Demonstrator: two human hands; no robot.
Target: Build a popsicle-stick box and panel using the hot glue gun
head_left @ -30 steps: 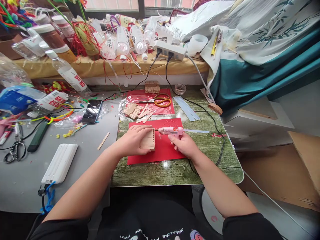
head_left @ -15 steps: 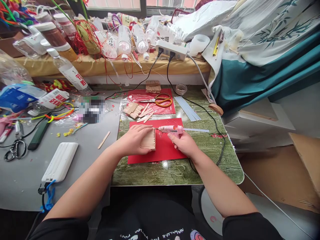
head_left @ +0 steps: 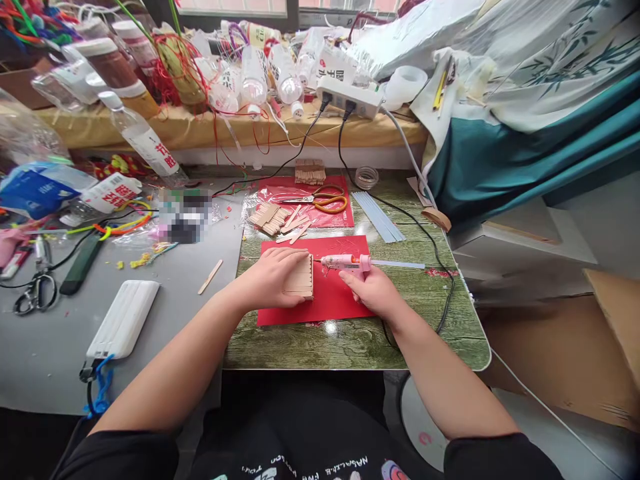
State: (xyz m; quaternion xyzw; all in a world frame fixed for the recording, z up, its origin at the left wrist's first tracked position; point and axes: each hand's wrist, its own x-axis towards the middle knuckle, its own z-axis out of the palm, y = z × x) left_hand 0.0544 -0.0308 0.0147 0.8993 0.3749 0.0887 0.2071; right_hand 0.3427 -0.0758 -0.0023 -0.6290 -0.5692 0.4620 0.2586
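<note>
My left hand (head_left: 273,277) grips a small box-like block of wooden craft sticks (head_left: 301,279), thumb at its near side and fingers over its far side. This block rests on a red sheet (head_left: 335,293). In my right hand (head_left: 375,287) is a pink hot glue gun (head_left: 345,263), its nozzle pointing left at the upper right edge of the block. A translucent glue stick (head_left: 400,265) juts from the back of the gun. The right fingers are wrapped round the handle and partly hidden.
Orange-handled scissors (head_left: 330,199), craft stick bundles (head_left: 269,218), spare glue sticks (head_left: 379,217) and a tape roll (head_left: 367,177) lie beyond the red sheet. A black cord (head_left: 430,240) curves along the right side. A white power bank (head_left: 124,319) sits left.
The glue gun's nozzle has shifted slightly along the block's right edge, toward me. My left hand keeps its hold on the block. The whole view has moved a little.
</note>
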